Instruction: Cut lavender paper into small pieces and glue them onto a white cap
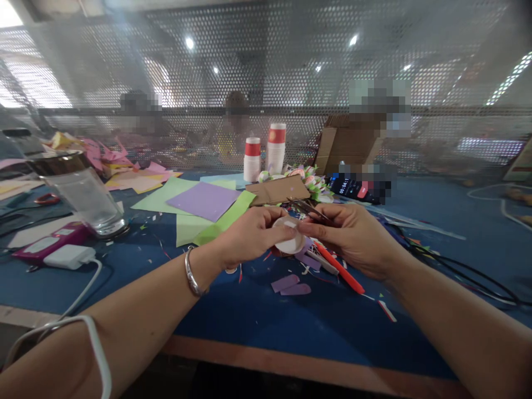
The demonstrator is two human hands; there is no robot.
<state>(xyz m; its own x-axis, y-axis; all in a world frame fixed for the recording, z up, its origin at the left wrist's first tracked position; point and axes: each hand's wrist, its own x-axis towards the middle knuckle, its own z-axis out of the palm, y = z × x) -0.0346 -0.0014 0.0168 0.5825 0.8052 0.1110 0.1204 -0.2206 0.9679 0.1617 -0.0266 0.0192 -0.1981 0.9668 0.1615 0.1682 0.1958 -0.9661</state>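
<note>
- Blue table (233, 321), scrap-littered.
- Left hand (245, 235) pinches white disc (291, 239) — likely light, flimsy; hold its rim.
- Right hand (353, 238) closed on scissors (310, 209).

The one head-worn view looked forward and down, close over the blue surface (257, 321), facing the mesh screen (291, 83) behind it.
</note>
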